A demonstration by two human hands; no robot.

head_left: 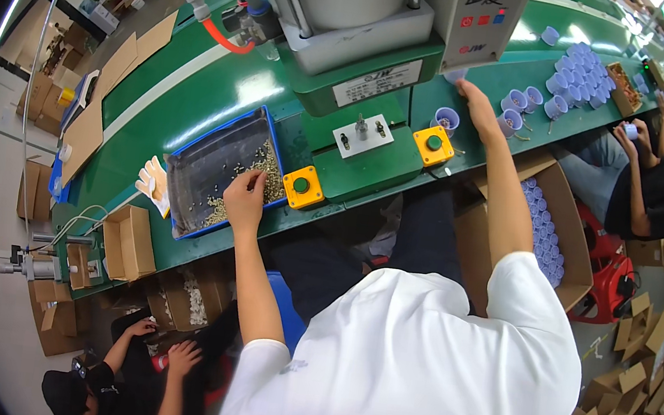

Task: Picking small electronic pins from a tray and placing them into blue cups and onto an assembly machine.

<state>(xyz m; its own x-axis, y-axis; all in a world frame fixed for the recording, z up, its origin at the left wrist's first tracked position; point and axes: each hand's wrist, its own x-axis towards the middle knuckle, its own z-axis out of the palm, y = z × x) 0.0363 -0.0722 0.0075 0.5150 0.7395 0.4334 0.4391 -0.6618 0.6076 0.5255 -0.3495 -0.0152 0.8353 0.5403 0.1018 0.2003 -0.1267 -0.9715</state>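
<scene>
My left hand (pixel 245 195) is over a blue-rimmed tray (pixel 213 164) with a dark lining, its fingers pinched together. Small brass-coloured metal parts (pixel 270 163) lie loose along the tray's right side and near edge; whatever is between the fingertips is too small to make out. Stretched out to the right, my right hand (pixel 477 109) has its fingers closed on a pale purple plastic cup (pixel 454 76), partly hidden by the press's control box. Closer to me stands another purple cup (pixel 446 119) with small parts inside. Between my hands is a press (pixel 364 79) with a white fixture plate (pixel 363 136) below.
Yellow button boxes (pixel 303 186) (pixel 433 144) flank the fixture. A glove (pixel 154 184) lies left of the tray. Several purple cups (pixel 580 76) cover the bench at right, where a co-worker (pixel 658 181) sits. A carton (pixel 574 262) of cups stands below; another person (pixel 119 389) sits lower left.
</scene>
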